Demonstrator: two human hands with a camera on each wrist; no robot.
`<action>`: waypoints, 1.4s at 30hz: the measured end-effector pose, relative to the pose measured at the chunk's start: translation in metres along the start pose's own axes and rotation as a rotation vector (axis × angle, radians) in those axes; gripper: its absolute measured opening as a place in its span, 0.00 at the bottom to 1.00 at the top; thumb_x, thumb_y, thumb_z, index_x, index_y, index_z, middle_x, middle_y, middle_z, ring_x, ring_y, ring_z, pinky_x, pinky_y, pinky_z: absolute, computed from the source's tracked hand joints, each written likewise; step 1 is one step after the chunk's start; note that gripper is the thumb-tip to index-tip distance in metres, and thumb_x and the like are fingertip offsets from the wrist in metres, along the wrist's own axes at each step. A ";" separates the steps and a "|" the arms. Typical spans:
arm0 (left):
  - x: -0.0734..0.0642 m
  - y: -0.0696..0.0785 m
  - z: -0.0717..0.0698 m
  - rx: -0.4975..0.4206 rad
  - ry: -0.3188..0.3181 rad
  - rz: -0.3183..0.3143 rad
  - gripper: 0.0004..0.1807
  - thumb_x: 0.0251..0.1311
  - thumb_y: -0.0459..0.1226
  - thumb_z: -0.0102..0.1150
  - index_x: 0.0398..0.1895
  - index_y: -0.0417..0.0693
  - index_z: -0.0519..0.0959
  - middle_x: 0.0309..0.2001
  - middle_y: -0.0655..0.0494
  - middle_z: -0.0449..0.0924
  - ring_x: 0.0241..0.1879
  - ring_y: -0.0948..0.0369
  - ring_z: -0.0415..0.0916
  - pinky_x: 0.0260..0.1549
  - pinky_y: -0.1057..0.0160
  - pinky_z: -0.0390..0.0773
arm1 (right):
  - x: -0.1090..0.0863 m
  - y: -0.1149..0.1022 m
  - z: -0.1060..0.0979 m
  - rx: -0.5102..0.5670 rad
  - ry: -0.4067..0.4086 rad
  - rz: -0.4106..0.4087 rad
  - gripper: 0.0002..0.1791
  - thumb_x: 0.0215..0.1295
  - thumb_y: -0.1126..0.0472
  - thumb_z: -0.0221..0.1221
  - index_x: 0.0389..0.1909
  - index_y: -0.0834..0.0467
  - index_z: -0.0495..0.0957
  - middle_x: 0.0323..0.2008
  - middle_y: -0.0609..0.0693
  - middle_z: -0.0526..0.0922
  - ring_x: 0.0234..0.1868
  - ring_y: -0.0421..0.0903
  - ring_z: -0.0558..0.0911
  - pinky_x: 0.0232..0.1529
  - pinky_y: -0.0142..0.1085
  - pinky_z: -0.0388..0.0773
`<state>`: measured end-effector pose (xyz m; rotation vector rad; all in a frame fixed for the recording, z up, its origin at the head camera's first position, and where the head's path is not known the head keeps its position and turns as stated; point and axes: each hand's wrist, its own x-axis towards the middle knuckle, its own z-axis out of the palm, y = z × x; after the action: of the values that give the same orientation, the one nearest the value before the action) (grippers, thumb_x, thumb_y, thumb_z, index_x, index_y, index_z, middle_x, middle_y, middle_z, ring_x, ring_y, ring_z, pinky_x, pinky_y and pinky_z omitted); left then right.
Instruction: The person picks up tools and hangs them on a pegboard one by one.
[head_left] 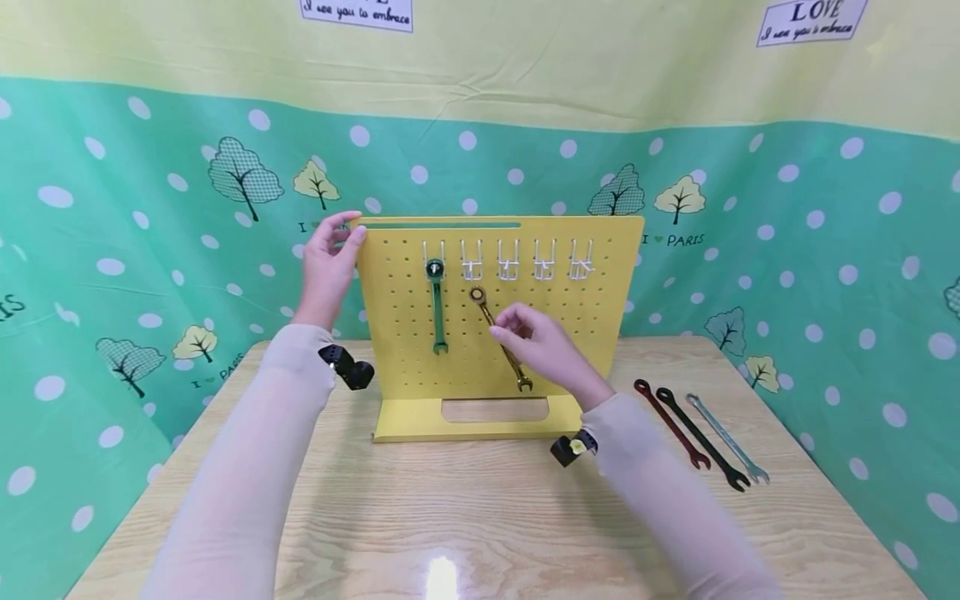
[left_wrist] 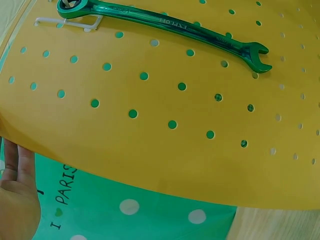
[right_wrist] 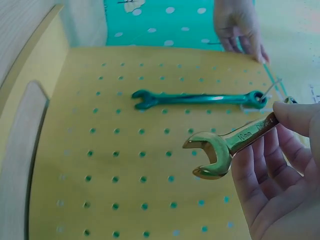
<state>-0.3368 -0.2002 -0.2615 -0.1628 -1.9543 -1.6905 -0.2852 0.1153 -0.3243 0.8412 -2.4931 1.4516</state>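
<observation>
My right hand [head_left: 542, 343] pinches a gold combination wrench [right_wrist: 250, 135] at its shaft, thumb on one side and fingers behind. The wrench slants in front of the yellow pegboard [head_left: 405, 375], ring end up beneath the second white hook [head_left: 471, 265], open jaw end down. At the pegboard's upper left corner, my left hand [head_left: 330, 267] grips the edge, with its thumb at the front. A green wrench [head_left: 438, 312] hangs upright by its ring from the leftmost hook, as the left wrist view [left_wrist: 175, 25] also shows close up.
Three wrenches lie at the table's right: a red one [head_left: 672, 423], a black one [head_left: 702, 439] and a silver one [head_left: 727, 437]. More white hooks [head_left: 544, 265] line the board's upper part. Polka-dot cloth [head_left: 120, 433] surrounds the wooden table [head_left: 450, 517].
</observation>
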 end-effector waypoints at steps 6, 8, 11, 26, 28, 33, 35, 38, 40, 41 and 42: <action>0.001 -0.001 -0.002 -0.010 -0.002 -0.014 0.20 0.71 0.47 0.57 0.64 0.56 0.76 0.50 0.57 0.75 0.46 0.60 0.74 0.45 0.63 0.76 | 0.010 -0.011 0.006 0.094 0.038 0.009 0.12 0.73 0.50 0.60 0.44 0.56 0.77 0.32 0.53 0.78 0.29 0.48 0.75 0.30 0.40 0.79; 0.001 -0.001 -0.002 -0.017 -0.004 -0.016 0.20 0.71 0.47 0.57 0.64 0.57 0.76 0.50 0.57 0.75 0.46 0.60 0.74 0.45 0.63 0.75 | 0.012 -0.013 0.007 0.117 0.049 0.015 0.13 0.73 0.50 0.60 0.44 0.56 0.77 0.33 0.54 0.78 0.30 0.48 0.75 0.32 0.43 0.80; 0.002 0.000 -0.002 -0.018 -0.008 -0.017 0.21 0.70 0.47 0.57 0.64 0.57 0.76 0.50 0.57 0.75 0.46 0.60 0.74 0.45 0.64 0.76 | 0.015 -0.016 0.008 0.146 0.060 0.016 0.13 0.73 0.51 0.60 0.44 0.57 0.77 0.34 0.53 0.78 0.31 0.48 0.75 0.33 0.42 0.80; 0.002 0.001 0.000 -0.020 -0.012 -0.021 0.21 0.71 0.47 0.57 0.64 0.56 0.76 0.50 0.57 0.75 0.45 0.60 0.74 0.46 0.63 0.76 | 0.024 -0.010 0.014 0.209 0.064 0.072 0.10 0.73 0.54 0.60 0.44 0.57 0.77 0.36 0.53 0.78 0.36 0.48 0.77 0.34 0.42 0.84; 0.002 0.000 0.001 -0.022 -0.011 -0.022 0.21 0.71 0.47 0.57 0.64 0.56 0.75 0.50 0.57 0.75 0.45 0.60 0.74 0.46 0.62 0.76 | 0.025 -0.009 0.016 0.216 0.062 0.080 0.10 0.73 0.54 0.60 0.45 0.57 0.77 0.37 0.53 0.78 0.37 0.49 0.78 0.35 0.42 0.84; 0.002 -0.001 0.000 -0.031 -0.012 -0.025 0.22 0.71 0.46 0.57 0.65 0.54 0.75 0.50 0.57 0.75 0.45 0.60 0.74 0.46 0.62 0.75 | 0.027 -0.006 0.018 0.225 0.057 0.099 0.11 0.73 0.54 0.60 0.45 0.58 0.77 0.39 0.54 0.79 0.39 0.49 0.78 0.37 0.43 0.85; 0.002 0.000 0.000 -0.030 -0.011 -0.022 0.21 0.71 0.47 0.57 0.64 0.55 0.75 0.50 0.57 0.75 0.45 0.60 0.74 0.45 0.63 0.75 | 0.029 -0.005 0.019 0.229 0.054 0.109 0.12 0.73 0.53 0.60 0.46 0.58 0.77 0.40 0.54 0.79 0.40 0.50 0.78 0.40 0.45 0.85; 0.001 0.000 0.000 -0.024 -0.011 -0.019 0.21 0.71 0.47 0.57 0.64 0.55 0.75 0.49 0.57 0.75 0.45 0.60 0.74 0.44 0.64 0.75 | 0.031 -0.004 0.021 0.227 0.047 0.137 0.13 0.73 0.52 0.60 0.47 0.58 0.76 0.42 0.54 0.79 0.43 0.50 0.78 0.43 0.47 0.84; 0.000 0.000 0.000 -0.024 -0.009 -0.021 0.21 0.70 0.47 0.57 0.64 0.56 0.76 0.49 0.57 0.75 0.45 0.60 0.74 0.44 0.64 0.76 | 0.034 -0.002 0.021 0.222 0.045 0.163 0.13 0.73 0.51 0.60 0.47 0.57 0.77 0.43 0.54 0.79 0.45 0.50 0.78 0.45 0.47 0.83; 0.000 0.000 0.000 -0.022 -0.009 -0.021 0.21 0.71 0.47 0.57 0.64 0.55 0.75 0.49 0.57 0.75 0.45 0.60 0.74 0.44 0.65 0.76 | 0.035 -0.001 0.022 0.218 0.045 0.176 0.14 0.73 0.51 0.60 0.48 0.57 0.77 0.43 0.53 0.79 0.46 0.50 0.78 0.46 0.47 0.83; 0.000 0.000 0.000 -0.020 -0.008 -0.022 0.21 0.71 0.47 0.57 0.64 0.55 0.75 0.49 0.57 0.75 0.45 0.60 0.74 0.44 0.65 0.76 | 0.036 0.000 0.022 0.212 0.045 0.189 0.14 0.73 0.50 0.60 0.48 0.56 0.77 0.44 0.53 0.79 0.46 0.49 0.78 0.46 0.45 0.83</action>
<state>-0.3367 -0.2002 -0.2613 -0.1567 -1.9521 -1.7268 -0.3120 0.0822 -0.3220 0.6074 -2.4735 1.8003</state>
